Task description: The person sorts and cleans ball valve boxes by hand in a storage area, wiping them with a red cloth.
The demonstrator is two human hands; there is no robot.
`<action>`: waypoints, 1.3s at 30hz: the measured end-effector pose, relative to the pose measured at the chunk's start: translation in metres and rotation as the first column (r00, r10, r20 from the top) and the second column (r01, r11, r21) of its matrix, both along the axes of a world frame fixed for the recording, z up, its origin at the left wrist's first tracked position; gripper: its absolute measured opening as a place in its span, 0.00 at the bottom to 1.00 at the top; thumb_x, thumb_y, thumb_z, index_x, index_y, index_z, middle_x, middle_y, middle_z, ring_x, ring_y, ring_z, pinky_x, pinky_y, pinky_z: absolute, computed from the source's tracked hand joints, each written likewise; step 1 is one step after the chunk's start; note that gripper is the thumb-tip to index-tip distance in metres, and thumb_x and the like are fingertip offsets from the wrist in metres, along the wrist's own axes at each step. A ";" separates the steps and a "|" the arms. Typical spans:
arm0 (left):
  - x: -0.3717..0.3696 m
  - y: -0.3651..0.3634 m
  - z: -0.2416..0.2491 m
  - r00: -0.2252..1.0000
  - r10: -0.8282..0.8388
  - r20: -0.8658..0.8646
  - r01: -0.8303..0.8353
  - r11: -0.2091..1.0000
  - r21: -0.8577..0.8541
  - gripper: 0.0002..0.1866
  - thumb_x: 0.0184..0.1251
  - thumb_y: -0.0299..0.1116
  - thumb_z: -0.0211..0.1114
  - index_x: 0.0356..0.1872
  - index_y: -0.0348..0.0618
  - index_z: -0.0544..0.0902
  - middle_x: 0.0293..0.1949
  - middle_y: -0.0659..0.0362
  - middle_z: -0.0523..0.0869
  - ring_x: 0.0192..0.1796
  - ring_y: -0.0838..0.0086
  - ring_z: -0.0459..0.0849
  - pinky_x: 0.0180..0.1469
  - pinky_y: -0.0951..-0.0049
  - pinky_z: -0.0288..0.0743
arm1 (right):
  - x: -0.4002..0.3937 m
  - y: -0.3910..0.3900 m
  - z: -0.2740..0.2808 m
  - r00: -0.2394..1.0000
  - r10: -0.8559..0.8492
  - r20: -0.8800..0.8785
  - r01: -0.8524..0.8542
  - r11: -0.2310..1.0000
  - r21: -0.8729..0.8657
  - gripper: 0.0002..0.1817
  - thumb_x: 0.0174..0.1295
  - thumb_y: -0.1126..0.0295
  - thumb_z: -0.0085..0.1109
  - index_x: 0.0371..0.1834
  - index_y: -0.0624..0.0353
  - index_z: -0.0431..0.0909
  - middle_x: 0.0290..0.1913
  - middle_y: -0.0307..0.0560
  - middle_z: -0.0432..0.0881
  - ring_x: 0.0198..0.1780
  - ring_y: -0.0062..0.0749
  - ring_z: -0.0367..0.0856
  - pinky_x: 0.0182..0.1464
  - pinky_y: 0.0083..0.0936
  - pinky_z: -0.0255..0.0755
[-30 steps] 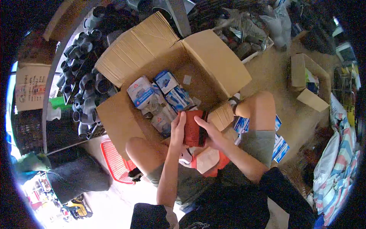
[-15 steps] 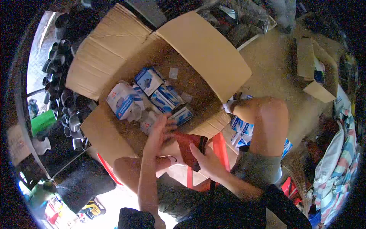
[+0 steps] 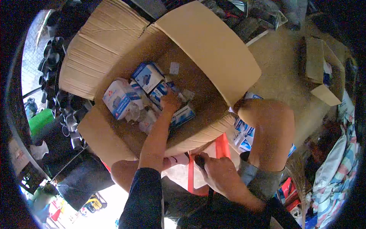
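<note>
Blue box (image 3: 184, 115), lengthwise toward upper right

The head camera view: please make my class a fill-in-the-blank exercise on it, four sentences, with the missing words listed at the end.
1. The person's ____ hand is inside the large cardboard box.
2. The printed packages in that box are blue and ____.
3. In this view, the smaller cardboard box stands to the ____ of the large one.
4. The bright strip near the right hand is coloured ____.

Missing words: left; white; right; red.
</note>
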State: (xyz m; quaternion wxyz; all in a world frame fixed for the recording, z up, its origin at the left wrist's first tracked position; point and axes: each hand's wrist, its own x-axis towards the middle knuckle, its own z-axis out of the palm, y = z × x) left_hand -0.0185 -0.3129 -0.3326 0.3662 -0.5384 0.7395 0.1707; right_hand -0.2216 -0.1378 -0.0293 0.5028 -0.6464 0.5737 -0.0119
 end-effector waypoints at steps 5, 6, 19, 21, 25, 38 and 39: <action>0.015 -0.003 -0.009 0.997 -0.071 0.041 0.069 0.997 0.036 0.31 0.68 0.49 0.59 0.73 0.64 0.68 0.77 0.53 0.56 0.55 0.46 0.83 0.31 0.40 0.83 | 0.006 -0.002 -0.001 0.999 0.021 -0.024 -0.019 0.998 0.059 0.09 0.64 0.68 0.56 0.43 0.58 0.76 0.26 0.57 0.83 0.26 0.53 0.85 0.30 0.49 0.77; 0.019 0.000 -0.019 0.993 -0.100 0.067 0.098 0.995 0.034 0.31 0.68 0.49 0.58 0.73 0.64 0.68 0.77 0.53 0.55 0.55 0.44 0.83 0.31 0.38 0.82 | 0.007 0.001 -0.001 1.000 0.005 -0.024 -0.004 0.999 0.049 0.08 0.64 0.67 0.56 0.42 0.59 0.77 0.26 0.58 0.83 0.26 0.53 0.85 0.30 0.49 0.77; 0.141 0.041 -0.088 0.897 -0.049 -0.440 -0.239 0.783 -0.575 0.46 0.55 0.45 0.75 0.71 0.46 0.58 0.72 0.39 0.53 0.66 0.33 0.65 0.58 0.39 0.73 | 0.003 0.022 -0.017 0.996 0.034 -0.080 -0.037 0.999 -0.037 0.13 0.67 0.64 0.55 0.48 0.61 0.74 0.22 0.51 0.81 0.24 0.46 0.84 0.26 0.43 0.75; 0.156 0.047 -0.119 0.817 0.131 -0.562 -0.482 0.690 -0.540 0.55 0.50 0.44 0.78 0.74 0.45 0.49 0.72 0.33 0.47 0.67 0.30 0.63 0.62 0.42 0.71 | 0.002 0.020 -0.016 0.992 0.023 -0.123 -0.028 0.999 -0.039 0.12 0.67 0.65 0.55 0.48 0.60 0.75 0.21 0.50 0.81 0.24 0.46 0.84 0.26 0.43 0.75; 0.137 0.023 -0.104 0.799 0.378 -0.467 -0.572 0.715 -0.401 0.62 0.48 0.44 0.79 0.76 0.44 0.41 0.71 0.31 0.45 0.66 0.30 0.64 0.64 0.44 0.70 | 0.005 0.025 -0.020 0.991 0.025 -0.130 -0.033 0.998 -0.060 0.12 0.66 0.67 0.55 0.48 0.60 0.75 0.23 0.50 0.82 0.26 0.46 0.84 0.28 0.43 0.76; 0.134 0.143 0.269 -0.807 0.449 -0.382 -0.405 0.048 0.913 0.24 0.67 0.37 0.57 0.63 0.40 0.73 0.55 0.54 0.81 0.56 0.62 0.81 0.56 0.57 0.80 | 0.022 0.014 -0.029 0.979 -0.052 0.197 0.058 0.998 -0.025 0.20 0.69 0.54 0.53 0.57 0.53 0.77 0.45 0.67 0.83 0.47 0.59 0.84 0.49 0.49 0.78; 0.129 0.176 0.301 -0.699 0.361 -0.617 -0.637 0.076 0.767 0.22 0.69 0.39 0.55 0.60 0.38 0.74 0.53 0.54 0.82 0.55 0.61 0.82 0.55 0.56 0.81 | 0.021 0.007 -0.019 0.983 -0.043 0.181 0.046 0.999 -0.009 0.21 0.69 0.53 0.52 0.56 0.55 0.77 0.44 0.67 0.83 0.46 0.59 0.84 0.49 0.49 0.78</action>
